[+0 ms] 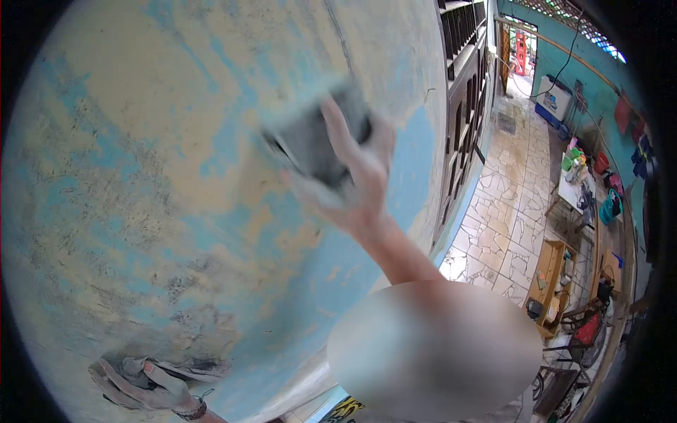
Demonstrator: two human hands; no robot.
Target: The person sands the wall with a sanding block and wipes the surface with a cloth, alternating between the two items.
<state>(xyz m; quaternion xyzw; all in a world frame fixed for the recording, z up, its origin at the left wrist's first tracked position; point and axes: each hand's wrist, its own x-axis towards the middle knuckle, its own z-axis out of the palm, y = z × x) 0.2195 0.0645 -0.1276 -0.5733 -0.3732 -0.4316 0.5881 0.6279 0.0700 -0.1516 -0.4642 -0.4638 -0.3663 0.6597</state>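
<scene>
Peeling, mottled cream and light-blue paint covers the wall [162,204] in front of me. At the upper middle, my right hand [363,173] presses a dark grey sheet of sandpaper [314,144] to the wall, fingers spread over it and thumb at its lower edge; motion smears both. Down at the lower left, my left hand [144,388], with a bracelet on the wrist, is curled around a crumpled grey cloth-like piece [190,368] against the wall. Grey dust coats both hands. Part of my right arm disappears behind a blurred oval.
A dark barred window frame [465,106] borders the wall on the right. Beyond lies a tiled floor [504,204] with a white table [575,187], a wooden shelf box [550,282], chairs and a cooler [553,102]. An open doorway [522,56] stands at the far end.
</scene>
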